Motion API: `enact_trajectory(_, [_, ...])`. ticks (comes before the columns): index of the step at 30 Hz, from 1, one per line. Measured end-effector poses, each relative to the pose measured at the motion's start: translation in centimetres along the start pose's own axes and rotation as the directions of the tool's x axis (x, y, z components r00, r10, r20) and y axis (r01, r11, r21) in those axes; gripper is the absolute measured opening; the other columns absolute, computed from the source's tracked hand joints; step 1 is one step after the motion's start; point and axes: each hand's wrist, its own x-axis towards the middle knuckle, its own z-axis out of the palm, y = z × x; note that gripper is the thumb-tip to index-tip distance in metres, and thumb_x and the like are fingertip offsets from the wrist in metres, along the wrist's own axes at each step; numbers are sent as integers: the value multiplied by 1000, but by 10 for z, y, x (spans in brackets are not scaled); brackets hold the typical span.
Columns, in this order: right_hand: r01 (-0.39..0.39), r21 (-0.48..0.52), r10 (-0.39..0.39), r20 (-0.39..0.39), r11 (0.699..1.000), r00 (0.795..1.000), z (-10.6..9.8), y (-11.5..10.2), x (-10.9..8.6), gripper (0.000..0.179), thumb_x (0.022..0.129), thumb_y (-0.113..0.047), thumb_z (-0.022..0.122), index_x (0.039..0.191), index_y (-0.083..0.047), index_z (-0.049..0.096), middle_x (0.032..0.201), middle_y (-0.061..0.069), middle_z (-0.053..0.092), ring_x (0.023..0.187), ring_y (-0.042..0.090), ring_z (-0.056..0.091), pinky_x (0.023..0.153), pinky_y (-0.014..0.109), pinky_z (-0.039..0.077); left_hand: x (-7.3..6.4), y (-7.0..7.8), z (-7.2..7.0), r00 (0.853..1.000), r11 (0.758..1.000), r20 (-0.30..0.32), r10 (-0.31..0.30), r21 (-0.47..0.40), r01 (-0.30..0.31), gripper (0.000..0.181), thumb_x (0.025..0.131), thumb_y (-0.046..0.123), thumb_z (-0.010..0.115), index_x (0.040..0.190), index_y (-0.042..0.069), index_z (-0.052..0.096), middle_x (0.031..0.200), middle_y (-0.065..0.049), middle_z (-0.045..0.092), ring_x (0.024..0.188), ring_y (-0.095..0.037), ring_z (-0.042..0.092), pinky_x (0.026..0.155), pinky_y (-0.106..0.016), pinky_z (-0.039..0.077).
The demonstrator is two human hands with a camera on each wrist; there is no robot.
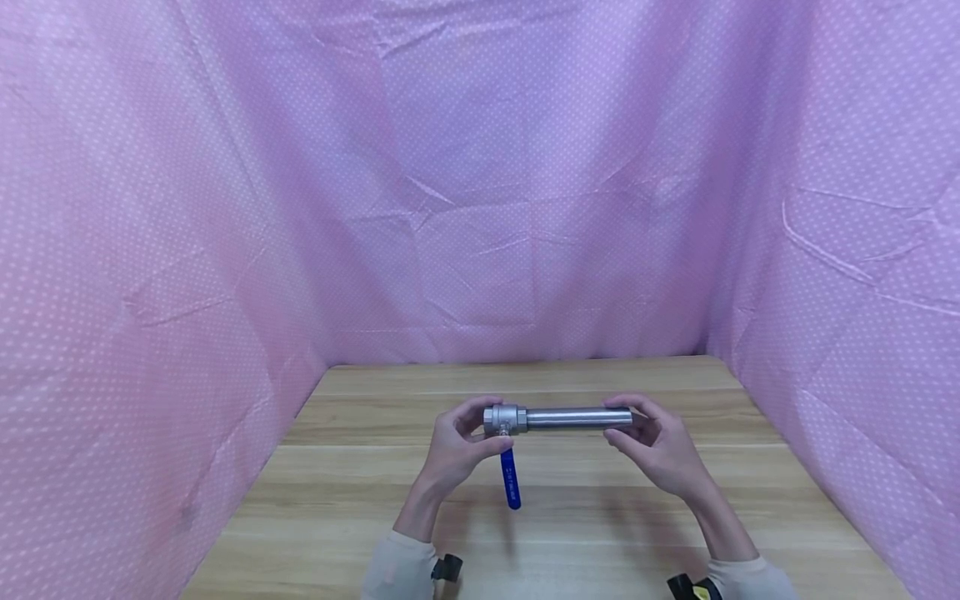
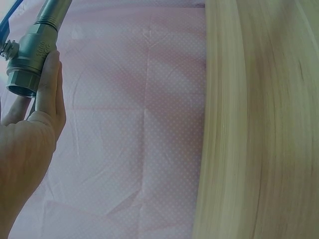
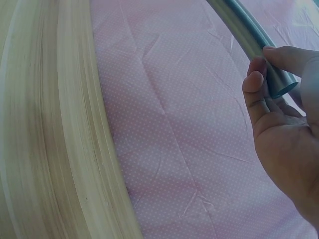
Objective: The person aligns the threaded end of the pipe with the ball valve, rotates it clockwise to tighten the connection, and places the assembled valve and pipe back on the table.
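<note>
A metal ball valve [image 1: 507, 418] with a blue lever handle [image 1: 511, 481] is joined to a steel pipe [image 1: 570, 418], which runs level to the right. My left hand [image 1: 455, 446] grips the valve body, thumb near the base of the lever and fingers behind. In the left wrist view, threads show where the pipe meets the valve [image 2: 32, 57], and the valve's other end is an open hex socket. My right hand [image 1: 666, 450] pinches the pipe's free end between thumb and fingers. The right wrist view shows that pipe [image 3: 249, 37] with its hollow end near the palm.
Valve and pipe are held above a light wood-grain table [image 1: 360, 483], where the hands cast shadows. Pink dotted cloth [image 1: 517, 183] hangs at the back and on both sides of the table. Each wrist bears a black strapped device [image 1: 448, 568] by the pale sleeve.
</note>
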Motion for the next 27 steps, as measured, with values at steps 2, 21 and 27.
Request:
enact_trajectory(2, [-11, -21, 11, -7, 1000, 1000, 0, -1, 0, 43, 93, 25, 72, 134, 13, 64, 117, -7, 77, 94, 4, 79, 76, 20, 69, 0, 0, 0, 1000, 1000, -2, -3, -1, 3, 60, 91, 5, 92, 146, 5, 69, 146, -20, 68, 129, -18, 71, 112, -35, 67])
enact_trajectory(21, [-55, -142, 47, -64, 988, 997, 3, -2, 1, 31, 98, 16, 74, 128, 6, 73, 86, 0, 74, 71, 7, 69, 57, 24, 59, 2, 0, -2, 1000, 1000, 5, -7, -6, 7, 66, 91, 5, 91, 150, -7, 63, 145, -19, 67, 127, -16, 70, 111, -33, 67])
enact_trajectory(27, [-38, -56, 36, -36, 998, 999, 3, -2, 2, 39, 94, 22, 73, 131, 15, 66, 105, -6, 80, 89, 3, 79, 72, 21, 69, 3, -1, -4, 1000, 1000, 8, -3, -11, 3, 63, 91, 6, 91, 149, -3, 65, 145, -19, 67, 127, -16, 70, 111, -34, 67])
